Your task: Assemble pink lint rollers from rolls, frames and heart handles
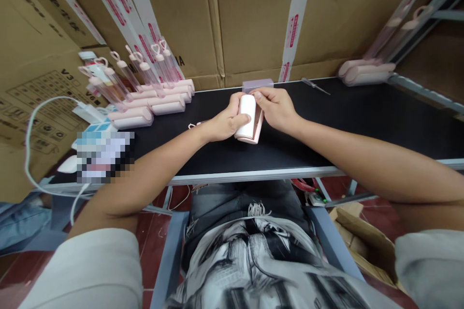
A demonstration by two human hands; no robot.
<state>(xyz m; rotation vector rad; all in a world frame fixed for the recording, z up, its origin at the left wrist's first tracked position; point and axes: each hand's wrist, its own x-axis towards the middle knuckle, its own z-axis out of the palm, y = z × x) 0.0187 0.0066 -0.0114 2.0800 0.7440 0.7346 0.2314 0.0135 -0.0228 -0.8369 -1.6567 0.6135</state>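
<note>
A white and pink device is held over the middle of the black table. My left hand wraps its left side, with the thumb across the white face. At the upper right of the device, my right hand pinches its pink edge with the fingers bent. A dark gap shows between the white part and the pink shell on the right. Just behind the hands stands a translucent purplish box. Some small pink item lies left of my left wrist, partly hidden by it.
Several pink devices with clear tubes stand at the left, near a bottle, a cable and a pixelated object. More pink devices are at the back right, beyond a thin tool. Cardboard walls the back.
</note>
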